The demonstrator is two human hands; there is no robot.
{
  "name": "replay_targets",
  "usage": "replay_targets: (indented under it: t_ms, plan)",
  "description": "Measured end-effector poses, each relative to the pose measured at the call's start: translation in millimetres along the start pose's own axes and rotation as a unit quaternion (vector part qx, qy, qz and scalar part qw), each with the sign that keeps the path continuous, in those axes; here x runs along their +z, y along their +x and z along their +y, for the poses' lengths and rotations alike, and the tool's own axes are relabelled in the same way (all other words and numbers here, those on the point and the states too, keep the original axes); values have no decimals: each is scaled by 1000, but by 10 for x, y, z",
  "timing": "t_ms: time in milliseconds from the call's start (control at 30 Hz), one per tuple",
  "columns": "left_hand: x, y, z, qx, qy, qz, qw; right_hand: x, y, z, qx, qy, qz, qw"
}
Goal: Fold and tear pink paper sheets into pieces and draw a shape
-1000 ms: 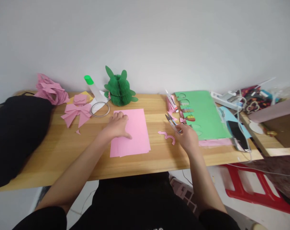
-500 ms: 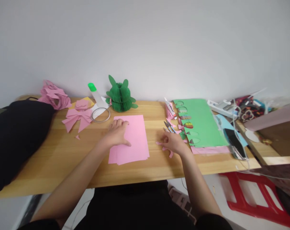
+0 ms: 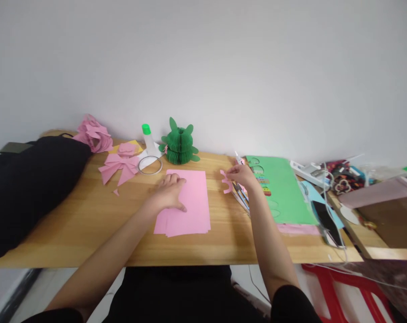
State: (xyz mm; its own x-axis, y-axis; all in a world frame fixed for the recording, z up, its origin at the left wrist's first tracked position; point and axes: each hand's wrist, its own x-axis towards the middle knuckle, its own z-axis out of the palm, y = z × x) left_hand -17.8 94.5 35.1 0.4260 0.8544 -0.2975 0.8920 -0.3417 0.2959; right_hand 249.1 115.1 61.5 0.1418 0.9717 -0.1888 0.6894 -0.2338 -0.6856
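My left hand lies open on a small stack of pink paper sheets, fingers spread over its left side. To the right, my right hand is closed in a pinch on a curved pink paper scrap, which hangs from the fingertips. Partly under that hand and wrist lies a pair of snips with blue handles. Just behind the hand a white glue tube shows its nozzle; the rest is mostly hidden.
A green honeycomb paper figure, a green-capped bottle, a ring and pink paper bows stand at the back left. A black bag covers the left end. Green sheets and a phone lie right.
My right hand has moved away from me, towards the glue tube, carrying the pink scrap. My left hand stays on the pink sheets. The whole view has shifted slightly.
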Motion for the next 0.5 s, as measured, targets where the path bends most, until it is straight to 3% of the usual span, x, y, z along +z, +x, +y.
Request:
replay_targets:
  t_ms: [100,300,500]
  plan:
    - [-3,-16,6,-3,-11,1,1000,130,-2,-94,-28,-55,10,998]
    - [53,-41,-41,1,-25,16,1000,580,-220,-442,-191,-108,-148,964]
    - [100,-54,-66,12,-34,41,998,772,-163,-616,-224,-171,-226,932]
